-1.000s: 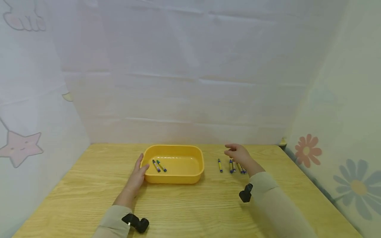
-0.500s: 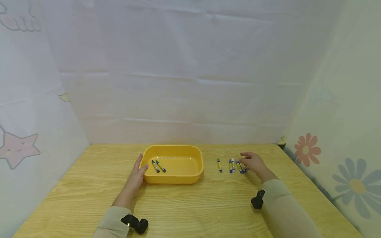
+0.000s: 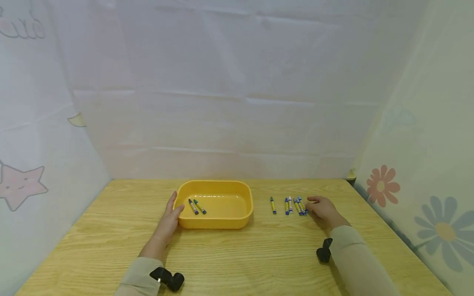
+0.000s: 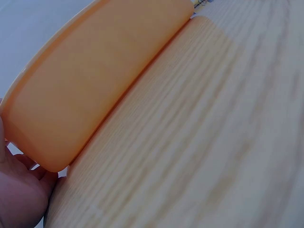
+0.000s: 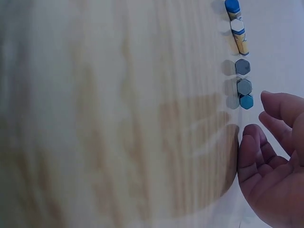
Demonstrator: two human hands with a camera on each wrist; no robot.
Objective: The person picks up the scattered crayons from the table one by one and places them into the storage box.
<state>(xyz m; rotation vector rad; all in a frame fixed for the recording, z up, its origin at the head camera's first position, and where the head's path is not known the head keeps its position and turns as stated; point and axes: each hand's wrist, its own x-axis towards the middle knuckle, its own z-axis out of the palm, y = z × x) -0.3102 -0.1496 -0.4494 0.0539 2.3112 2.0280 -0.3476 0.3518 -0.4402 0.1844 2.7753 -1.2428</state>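
A yellow plastic basin point(image 3: 222, 223) stands on the table, with two crayons point(image 3: 199, 206) lying at the left of its floor. My left hand point(image 3: 171, 218) holds its left end, thumb at the rim and fingers along the outer wall. In the left wrist view, fingers point(image 4: 35, 173) bend round the basin's lower corner. To the right of the basin lie several crayons with yellow and blue wrappers, one crayon point(image 3: 273, 205) apart from the rest. My right hand point(image 3: 324, 209) is beside the rightmost crayons point(image 3: 301, 205), thumb and fingers parted, nothing between them.
The wood-grain table point(image 3: 229, 259) reaches back to a pale cloth backdrop point(image 3: 229, 123). Printed side sheets border it, with a pink star at left and flowers point(image 3: 383, 186) at right. Each sleeve carries a small black camera point(image 3: 324, 250).
My right hand has moved right and a little nearer, from above the crayons to their right side, uncovering them. The left hand and basin have stayed put.
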